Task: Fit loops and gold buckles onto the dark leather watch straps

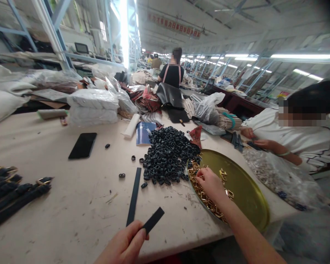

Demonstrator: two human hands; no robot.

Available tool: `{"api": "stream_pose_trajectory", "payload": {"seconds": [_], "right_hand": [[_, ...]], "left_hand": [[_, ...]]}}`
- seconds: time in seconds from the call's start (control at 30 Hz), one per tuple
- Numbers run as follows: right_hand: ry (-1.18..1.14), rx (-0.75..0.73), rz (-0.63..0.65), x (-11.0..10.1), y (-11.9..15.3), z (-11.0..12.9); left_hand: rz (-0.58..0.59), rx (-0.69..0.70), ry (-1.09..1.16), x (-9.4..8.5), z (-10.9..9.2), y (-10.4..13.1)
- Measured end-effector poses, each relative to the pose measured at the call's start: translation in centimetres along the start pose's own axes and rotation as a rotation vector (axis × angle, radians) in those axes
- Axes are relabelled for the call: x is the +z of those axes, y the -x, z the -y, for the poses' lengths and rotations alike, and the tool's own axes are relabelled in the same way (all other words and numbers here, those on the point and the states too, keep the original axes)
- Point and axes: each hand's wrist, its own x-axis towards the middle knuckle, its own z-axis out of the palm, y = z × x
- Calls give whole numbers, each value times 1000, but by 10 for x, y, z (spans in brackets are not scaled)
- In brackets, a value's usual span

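Note:
Near the front edge of the table, my left hand (pixel 129 240) is closed on a dark leather strap (pixel 154 221). One flat length sticks out to the right of the thumb; another dark length (pixel 134 196) runs away up the table from the fingers. Whether these are one folded strap or two pieces, I cannot tell. My right hand (pixel 211 183) reaches over the round golden tray (pixel 244 190), fingers bent and pinched at the gold metal buckles (pixel 205 196) heaped on its left side. The fingertips are partly hidden among them. Left of the tray lies a big pile of small black loops (pixel 167 156).
A black phone (pixel 83 146) and a few stray loops (pixel 122 175) lie on the table. Straps with gold buckles (pixel 19 190) are bundled at the left. Plastic-wrapped stacks (pixel 93 106) and a blue booklet (pixel 145 133) stand behind. A co-worker (pixel 299 135) sits at the right.

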Motion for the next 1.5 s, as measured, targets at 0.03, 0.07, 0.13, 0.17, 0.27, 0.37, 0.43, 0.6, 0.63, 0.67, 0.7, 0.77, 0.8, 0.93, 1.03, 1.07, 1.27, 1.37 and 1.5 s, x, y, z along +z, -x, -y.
{"api": "stream_pose_trajectory", "payload": {"seconds": [0.03,0.07,0.13,0.17,0.27,0.37,0.43,0.6,0.63,0.67,0.7,0.77,0.8,0.93,1.03,1.07,1.27,1.37,1.5], "right_hand": [[-32,-14,12,0,8,9],[-96,-25,41,0,18,19],[-351,-31,146,3,40,45],[-531,-17,212,6,52,60],[-982,53,380,16,87,102],[-1118,50,501,21,114,132],[-1179,50,578,21,127,141],[-1495,310,659,21,152,148],[-1563,372,650,21,157,150],[-1613,412,636,22,162,151],[-1638,429,609,23,167,153],[-1632,433,533,25,176,157],[-1624,443,493,26,180,159],[-1649,532,436,31,190,165],[-1632,484,439,32,196,167],[-1637,456,450,32,197,167],[-1732,358,654,28,200,168],[-1782,422,601,34,196,166],[-1790,598,525,44,189,155]], "left_hand": [[10,9,18,0,-1,0],[23,14,48,0,-3,0],[23,37,127,0,-6,-3],[1,58,157,0,-8,-4],[-139,137,155,-5,-12,-5],[-172,141,135,-12,-8,2],[-134,112,154,-14,-1,11],[-109,96,280,-4,11,35],[-130,109,314,-1,12,39],[-156,123,343,2,12,43],[-181,132,366,4,11,46],[-218,137,375,9,8,51],[-233,138,363,10,7,54],[-302,149,291,14,7,61],[-348,134,263,16,11,63],[-363,127,256,17,12,64],[-355,118,232,19,12,67],[-329,126,223,18,9,65],[-327,110,104,14,14,59]]}}
